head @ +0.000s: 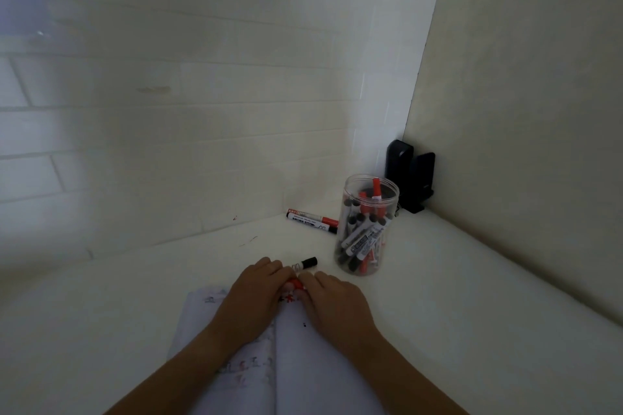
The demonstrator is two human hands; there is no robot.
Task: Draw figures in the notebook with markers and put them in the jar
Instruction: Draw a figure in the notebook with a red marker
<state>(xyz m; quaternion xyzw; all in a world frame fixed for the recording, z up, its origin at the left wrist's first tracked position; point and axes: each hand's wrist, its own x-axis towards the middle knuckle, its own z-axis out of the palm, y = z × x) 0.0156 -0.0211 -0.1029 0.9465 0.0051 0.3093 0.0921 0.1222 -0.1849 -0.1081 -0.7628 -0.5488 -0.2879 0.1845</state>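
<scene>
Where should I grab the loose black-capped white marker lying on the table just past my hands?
Probably pinch the white barrel of the black-capped white marker from above, fingers across its width. It lies flat, its left end near the left hand, clear of the transparent plastic jar.

We see a white table (pixel 472 296) set into a corner. The wall (pixel 202 111) behind it is white, with horizontal seams like long tiles or panels. On the right stands a cream partition (pixel 539 94), plain and slightly mottled. In the corner, a black device (pixel 409 175) stands upright against the partition. Light is dim and even, with a bluish tint at far left.
</scene>
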